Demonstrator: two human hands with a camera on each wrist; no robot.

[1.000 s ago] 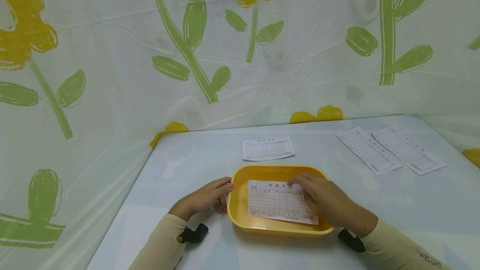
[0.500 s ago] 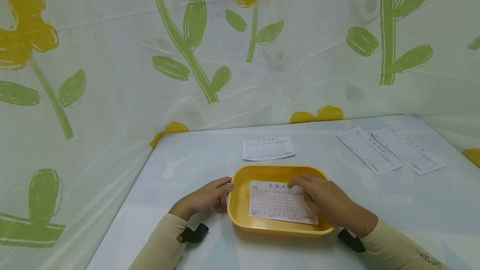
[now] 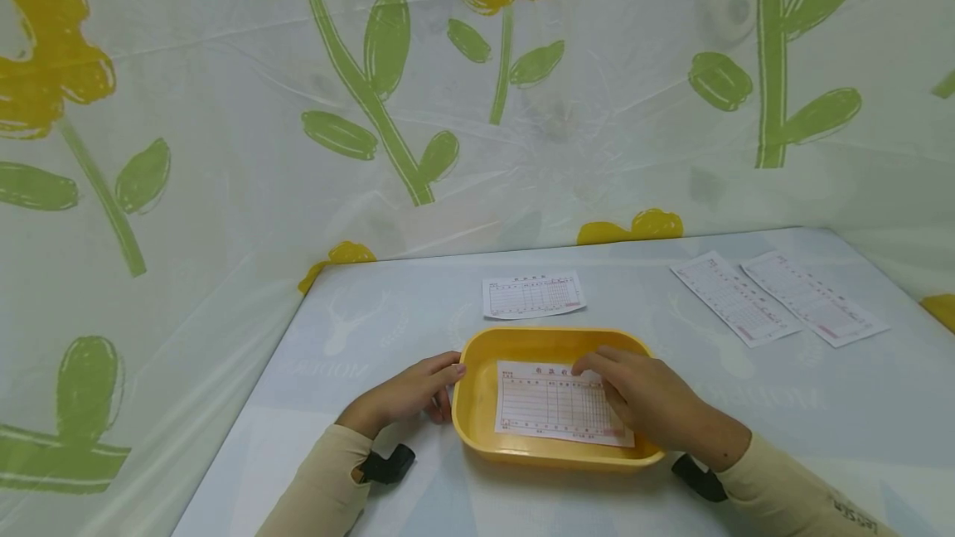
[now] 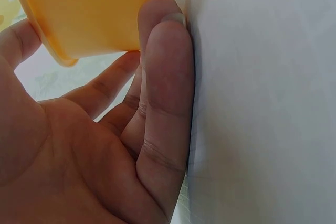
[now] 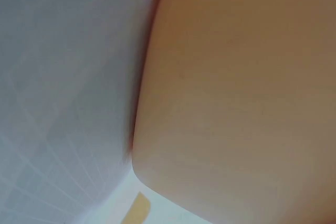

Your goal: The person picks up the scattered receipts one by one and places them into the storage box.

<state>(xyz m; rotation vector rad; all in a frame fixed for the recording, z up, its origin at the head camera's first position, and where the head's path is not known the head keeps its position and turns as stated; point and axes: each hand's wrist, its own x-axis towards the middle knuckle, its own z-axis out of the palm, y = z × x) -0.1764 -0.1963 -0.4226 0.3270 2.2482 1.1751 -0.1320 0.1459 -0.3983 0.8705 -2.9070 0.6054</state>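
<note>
A yellow plastic tray (image 3: 477, 437) sits on the table, with a printed receipt slip (image 3: 533, 404) inside it. My left hand (image 3: 410, 388) holds the tray's left end, thumb at the rim and fingers against the outer wall. The left wrist view shows those fingers (image 4: 168, 72) reaching low along the yellow wall, close to the tabletop. Over the tray's right side, my right hand (image 3: 649, 396) has bent fingers on the slip's right part, covering some of its print. Its fingertip contact is mostly hidden. In the right wrist view, the tray's outer wall (image 5: 236, 98) fills most of the picture.
Behind the tray lies another receipt slip (image 3: 533, 297). Two more, a left slip (image 3: 734, 298) and a right slip (image 3: 813, 298), lie slanted at the back right of the pale table (image 3: 313, 437). A flowered curtain (image 3: 597, 147) hangs behind the table.
The left edge of the slip in the tray has shifted slightly to the right. Both hands and the tray stay nearly in place.
</note>
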